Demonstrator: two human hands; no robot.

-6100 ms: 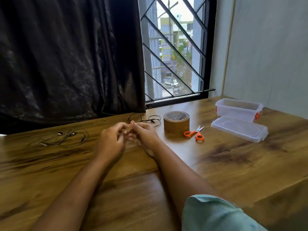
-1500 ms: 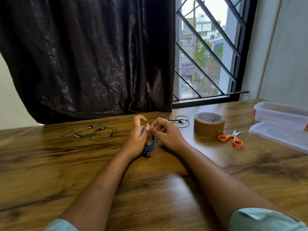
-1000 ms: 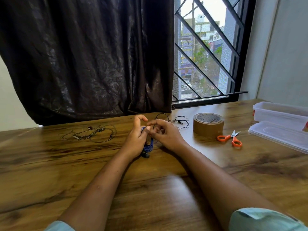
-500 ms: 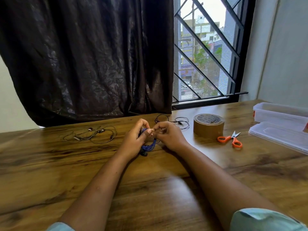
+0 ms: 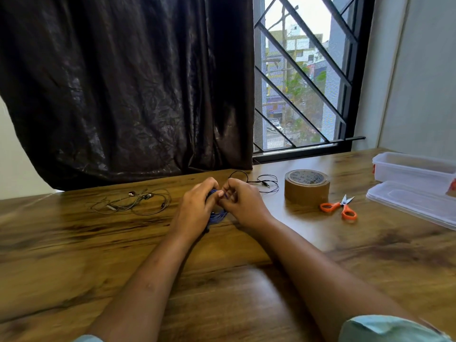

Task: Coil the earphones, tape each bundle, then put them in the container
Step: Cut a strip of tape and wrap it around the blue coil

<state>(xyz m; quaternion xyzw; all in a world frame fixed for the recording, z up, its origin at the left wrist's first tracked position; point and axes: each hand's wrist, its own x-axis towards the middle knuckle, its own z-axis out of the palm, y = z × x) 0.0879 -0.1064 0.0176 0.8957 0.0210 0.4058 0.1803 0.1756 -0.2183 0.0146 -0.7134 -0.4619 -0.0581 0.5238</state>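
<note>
Nearby, clear container [image 5: 412, 172] (lid [image 5: 410, 203] off beside it) holds nothing visible.

Two bare forearms, pale teal short sleeves [image 5: 385, 328] at lower corners

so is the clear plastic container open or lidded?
Open. The clear plastic container stands with no lid on it; its clear flat lid lies on the wooden table just in front.

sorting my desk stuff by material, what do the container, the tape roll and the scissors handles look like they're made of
The clear rectangular container looks like translucent, glossy plastic: the table shows through its walls, and it has red clips. The brown roll of tape looks like glossy plastic packing tape on what is probably a cardboard core. The small orange-handled scissors have smooth, probably plastic handles and shiny blades, probably metal.
</note>
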